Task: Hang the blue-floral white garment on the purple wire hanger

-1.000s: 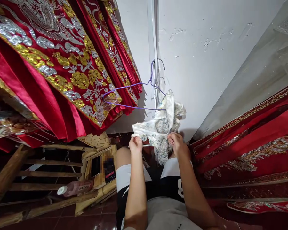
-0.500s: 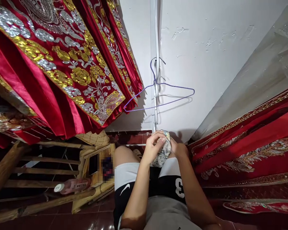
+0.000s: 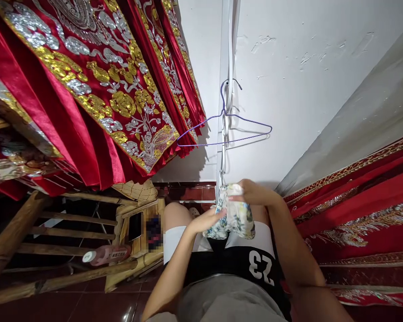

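The small white floral-print cloth [image 3: 237, 217], a tight wad between both hands half a second ago, now hangs as a flatter folded packet over the person's lap, above black shorts numbered 23 [image 3: 260, 266]. The right hand [image 3: 251, 192] pinches its top edge, fingers clenched on the fabric, apparently so that the folds drop straight. The left hand [image 3: 206, 219] lies against its side with fingers stretched out and released, seemingly to steady and smooth the soft, thin material. To the left stands a rough wooden stool [image 3: 139, 223]. Beyond, a thin purple wire hanger [image 3: 228, 129] hangs bare on the scuffed white wall [image 3: 289, 89], beside glossy red satin garments [image 3: 87, 89], heavy with gold and silver embroidery.
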A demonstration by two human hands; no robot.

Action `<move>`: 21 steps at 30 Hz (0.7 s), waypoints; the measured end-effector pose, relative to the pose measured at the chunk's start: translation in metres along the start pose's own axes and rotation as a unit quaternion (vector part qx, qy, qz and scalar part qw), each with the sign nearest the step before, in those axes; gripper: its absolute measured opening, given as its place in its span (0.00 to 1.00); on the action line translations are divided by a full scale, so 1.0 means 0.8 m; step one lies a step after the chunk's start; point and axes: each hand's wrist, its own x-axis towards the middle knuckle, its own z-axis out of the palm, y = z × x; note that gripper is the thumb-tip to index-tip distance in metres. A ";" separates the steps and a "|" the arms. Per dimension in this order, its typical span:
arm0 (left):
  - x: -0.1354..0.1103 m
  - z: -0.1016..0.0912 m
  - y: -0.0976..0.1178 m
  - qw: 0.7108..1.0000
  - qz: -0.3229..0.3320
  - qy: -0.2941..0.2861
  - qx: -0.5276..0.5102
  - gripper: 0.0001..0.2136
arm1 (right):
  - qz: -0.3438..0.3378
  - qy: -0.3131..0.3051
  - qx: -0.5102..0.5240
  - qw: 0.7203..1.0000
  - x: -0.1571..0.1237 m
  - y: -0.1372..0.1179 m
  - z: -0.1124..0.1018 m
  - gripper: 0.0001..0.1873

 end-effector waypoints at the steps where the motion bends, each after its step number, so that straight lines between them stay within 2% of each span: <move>1: -0.010 -0.003 -0.008 0.998 -0.021 -0.037 0.039 0.16 | -0.009 -0.021 -0.028 0.999 0.006 -0.007 -0.012 0.06; 2: -0.020 -0.008 -0.014 0.996 -0.034 -0.050 0.071 0.15 | -0.021 -0.037 -0.056 0.998 0.014 -0.014 -0.025 0.03; 3: -0.028 -0.015 -0.016 0.994 -0.037 -0.036 0.096 0.15 | -0.039 -0.017 -0.078 0.996 0.023 -0.018 -0.036 0.06; 5: -0.038 -0.033 -0.012 0.989 -0.021 0.058 0.137 0.12 | -0.098 0.078 -0.103 0.987 0.047 -0.020 -0.055 0.13; 7: -0.040 -0.054 0.003 0.970 0.011 0.156 0.188 0.08 | -0.162 0.162 -0.116 0.966 0.073 -0.013 -0.065 0.15; 8: -0.037 -0.064 0.012 0.958 0.027 0.185 0.217 0.06 | -0.188 0.194 -0.116 0.956 0.087 -0.008 -0.067 0.17; 11: -0.026 -0.086 0.038 0.935 0.068 0.210 0.276 0.05 | -0.210 0.258 -0.118 0.936 0.119 0.011 -0.072 0.17; 13: -0.021 -0.096 0.048 0.930 0.083 0.221 0.281 0.04 | -0.177 0.269 -0.146 0.936 0.126 0.021 -0.079 0.13; 15: -0.018 -0.107 0.053 0.931 0.083 0.240 0.263 0.07 | -0.139 0.254 -0.184 0.939 0.121 0.027 -0.088 0.14; 18: -0.015 -0.131 0.067 0.925 0.083 0.272 0.253 0.12 | -0.131 0.228 -0.212 0.941 0.097 0.024 -0.103 0.15; 21: -0.004 -0.159 0.097 0.902 0.099 0.284 0.309 0.11 | -0.129 0.202 -0.210 0.948 0.069 0.012 -0.112 0.15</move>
